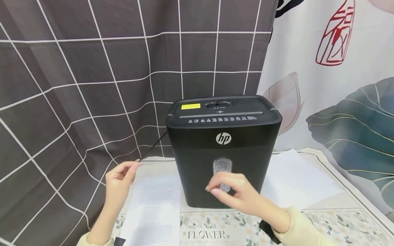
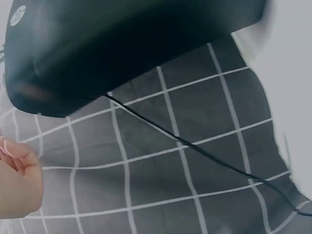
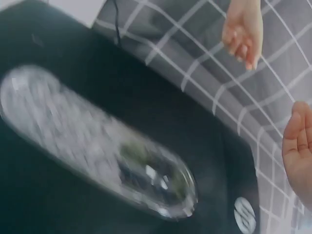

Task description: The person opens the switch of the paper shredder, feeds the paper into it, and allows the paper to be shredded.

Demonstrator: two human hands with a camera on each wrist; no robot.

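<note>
A black HP paper shredder (image 1: 197, 164) stands upright at the middle of the table. Shredded paper shows through its clear window (image 3: 73, 126), filling part of it in the right wrist view. My right hand (image 1: 238, 191) hovers before the window with loosely bent fingers, holding nothing. To the left of the shredder my left hand (image 1: 121, 179) is raised, fingers loosely bent and empty in the right wrist view. A thin black power cord (image 2: 204, 153) runs from the shredder; it passes behind my left fingertips in the head view, apart from the hand in the left wrist view.
Printed sheets (image 1: 154, 212) lie on the table left of the shredder. White paper (image 1: 298, 181) lies at its right. A dark checked curtain (image 1: 92, 68) hangs behind and along the left side. The flowered table mat (image 1: 212, 225) shows at the front.
</note>
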